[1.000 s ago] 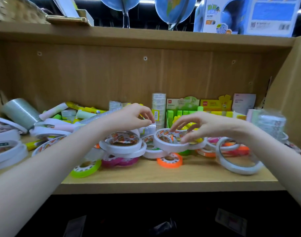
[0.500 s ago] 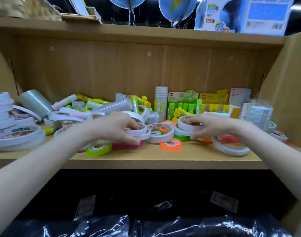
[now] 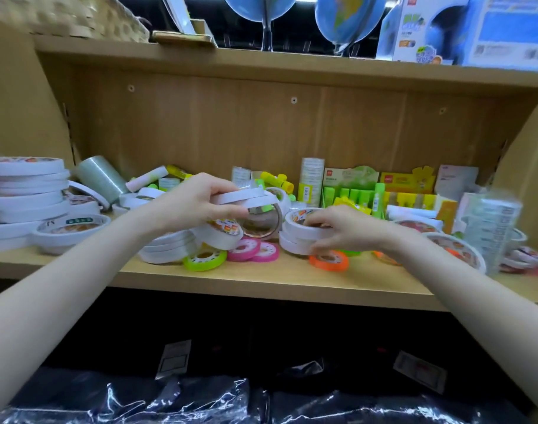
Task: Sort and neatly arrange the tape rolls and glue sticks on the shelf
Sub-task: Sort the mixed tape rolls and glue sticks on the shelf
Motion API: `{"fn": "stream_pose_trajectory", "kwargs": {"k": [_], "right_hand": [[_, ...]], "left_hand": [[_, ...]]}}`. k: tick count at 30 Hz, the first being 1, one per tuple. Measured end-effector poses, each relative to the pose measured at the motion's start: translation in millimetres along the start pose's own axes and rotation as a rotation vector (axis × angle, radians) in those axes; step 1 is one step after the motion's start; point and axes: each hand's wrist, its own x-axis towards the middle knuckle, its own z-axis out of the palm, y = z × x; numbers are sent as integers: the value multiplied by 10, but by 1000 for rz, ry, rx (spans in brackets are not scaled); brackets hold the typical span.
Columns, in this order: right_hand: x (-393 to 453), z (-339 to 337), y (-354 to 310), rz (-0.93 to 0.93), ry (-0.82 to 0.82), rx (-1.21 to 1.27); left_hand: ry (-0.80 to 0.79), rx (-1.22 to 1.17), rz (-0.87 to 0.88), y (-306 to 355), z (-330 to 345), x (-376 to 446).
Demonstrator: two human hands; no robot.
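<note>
My left hand [image 3: 197, 203] is lifted off the shelf [image 3: 261, 280], fingers curled round a couple of thin white tape rolls [image 3: 246, 198] that I hold stacked edge to edge above the pile. My right hand [image 3: 338, 231] is lower, thumb and fingers wrapped round a short stack of white rolls [image 3: 295, 237] that sits on the shelf board, just behind the orange roll [image 3: 329, 261].

The risk I see is in my left hand: the rolls are thin and only pinched at one side, so if I loosen my grip or tip them they could slide apart and drop onto the slanted wide roll [image 3: 228, 235] and the pink rolls [image 3: 252, 250] below, knocking those toward the front edge. The green roll [image 3: 205, 260] lies close to that edge and could roll off. On the right, the stack is not squared up, so pushing it sideways may shear the top roll off. The glue sticks [image 3: 274, 180] lie loose at the back, behind the pile, and a careless sweep of my wrist could scatter them.

Compared with half a second ago, my left hand has come up from resting on the pile and now carries rolls in the air, while my right hand has settled lower onto its stack. The view has also moved closer and tilted, so the tall stack of white rolls [image 3: 23, 191] at the far left shows more fully.
</note>
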Motion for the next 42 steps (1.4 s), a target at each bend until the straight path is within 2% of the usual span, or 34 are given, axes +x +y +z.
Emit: {"fn": "stream_pose_trajectory", "kwargs": {"k": [2,5,8,11,14,19,24,28,32,37,42], "right_hand": [[62,48,-8,24,-40,-28],[88,2,47,54,-5,8],[43,-144,110,121,105,167],[-30,-292,99,144,227,364],[-73,-331,47,130,239,414],[-125,-269,-83,93,273,502],[-70,-174,-215,24,394,486],[11,-171,-333,-51,530,329],[201,-151,-514,-189,540,205],[452,190,-729,-317,507,-2],[548,486,-706,-315,484,89]], "left_hand": [[4,96,39,-72,-54,-54],[-43,370,122,-191,-96,-112],[-218,732,119,-230,-92,-90],[-292,897,65,-168,-58,-20],[-301,788,26,-98,-123,-11],[-189,289,-51,-119,-370,-129],[-103,139,-101,-131,-417,-227],[83,-25,-118,-61,-481,-314],[254,25,-91,-71,-604,-389],[431,119,-161,-304,-746,-524],[412,222,-170,-412,-651,-640]]}}
